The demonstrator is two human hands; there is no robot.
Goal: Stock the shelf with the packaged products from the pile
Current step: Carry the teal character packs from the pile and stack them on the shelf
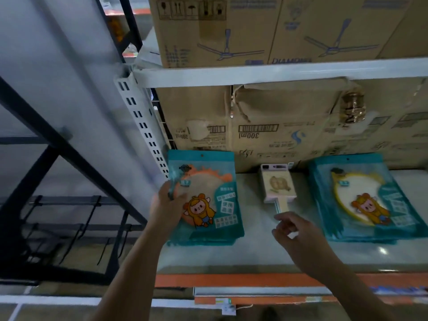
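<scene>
I'm seeing the left hand (166, 205) blurring over the left packet stack (208, 205) on the shelf (254, 251), hiding its edge; its grip, I can't tell. The right hand (298, 237) is hovering loose and empty beside the small pack's (278, 186) handle.

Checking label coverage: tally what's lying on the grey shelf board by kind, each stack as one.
Stack of teal plastic packs, orange-rimmed design: 1
Stack of teal plastic packs, yellow-rimmed design: 1
Pale pink-and-cream pack with a handle: 1
Total: 3. Packs per stack cannot be counted.
</scene>
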